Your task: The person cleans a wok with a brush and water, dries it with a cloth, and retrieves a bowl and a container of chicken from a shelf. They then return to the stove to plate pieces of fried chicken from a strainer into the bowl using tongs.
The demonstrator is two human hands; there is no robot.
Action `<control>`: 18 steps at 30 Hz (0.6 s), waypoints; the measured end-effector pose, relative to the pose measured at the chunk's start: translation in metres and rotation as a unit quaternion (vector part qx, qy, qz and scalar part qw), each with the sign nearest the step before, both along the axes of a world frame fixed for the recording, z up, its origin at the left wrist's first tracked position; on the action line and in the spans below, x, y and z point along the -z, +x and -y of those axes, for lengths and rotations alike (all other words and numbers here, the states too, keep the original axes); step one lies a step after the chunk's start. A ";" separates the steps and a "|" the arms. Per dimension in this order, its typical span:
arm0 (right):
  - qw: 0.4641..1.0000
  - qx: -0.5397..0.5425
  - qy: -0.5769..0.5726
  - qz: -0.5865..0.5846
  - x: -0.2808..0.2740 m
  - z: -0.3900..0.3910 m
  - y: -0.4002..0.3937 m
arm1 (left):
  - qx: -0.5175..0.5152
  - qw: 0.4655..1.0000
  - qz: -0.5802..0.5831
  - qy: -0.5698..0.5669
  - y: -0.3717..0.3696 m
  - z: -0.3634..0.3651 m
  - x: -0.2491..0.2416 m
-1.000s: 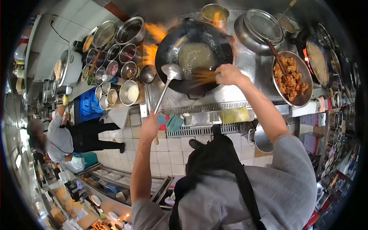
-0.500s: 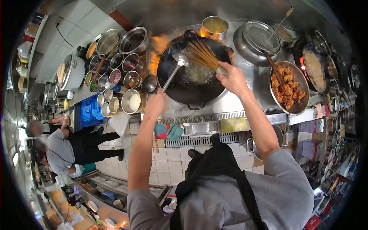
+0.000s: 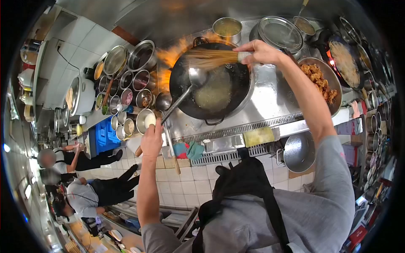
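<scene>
While left hand [image 3: 152, 141] fingers grasp the ladle [image 3: 179, 101], right hand [image 3: 256, 52] fingers grasp the brush [image 3: 215, 58]; both overlie the wok [image 3: 240, 82]. It stands behind the front edge of the bench [image 3: 270, 97].

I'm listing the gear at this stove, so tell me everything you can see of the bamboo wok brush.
The bamboo wok brush is a bundle of long, thin tan strips, seemingly split bamboo, with a pale wrap near the end that the right hand grips. It points left in the picture, over the far side of the black wok. Its free ends are blurred, so whether they touch the wok or the ladle can't be told.
</scene>
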State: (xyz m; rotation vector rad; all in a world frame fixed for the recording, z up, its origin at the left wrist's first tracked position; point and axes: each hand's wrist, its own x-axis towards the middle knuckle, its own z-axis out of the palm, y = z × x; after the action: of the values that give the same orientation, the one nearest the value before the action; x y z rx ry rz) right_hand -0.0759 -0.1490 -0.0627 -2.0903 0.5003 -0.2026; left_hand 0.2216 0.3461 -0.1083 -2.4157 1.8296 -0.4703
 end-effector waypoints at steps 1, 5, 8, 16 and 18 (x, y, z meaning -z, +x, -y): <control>0.986 -0.036 -0.132 -0.095 0.010 0.018 0.000 | 0.002 1.000 -0.003 0.002 0.000 -0.002 0.001; 0.991 0.108 0.057 0.062 0.018 0.005 -0.014 | -0.001 0.996 -0.088 -0.036 -0.009 -0.013 0.021; 0.970 0.134 0.186 0.078 0.014 -0.033 -0.024 | -0.054 0.936 -0.341 -0.064 -0.030 -0.011 0.035; 0.918 0.200 0.159 0.302 0.007 -0.077 -0.027 | -0.253 0.522 -0.811 -0.078 -0.062 0.010 0.053; 0.994 0.075 0.005 0.079 0.053 -0.037 -0.044 | -0.243 0.525 -0.812 -0.074 -0.068 0.020 0.044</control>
State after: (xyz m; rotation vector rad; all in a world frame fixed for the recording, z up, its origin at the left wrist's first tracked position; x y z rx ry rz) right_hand -0.1204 -0.1116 -0.1160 -2.0085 0.5605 -0.4473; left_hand 0.1539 0.3262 -0.1520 -3.2587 0.6712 2.4915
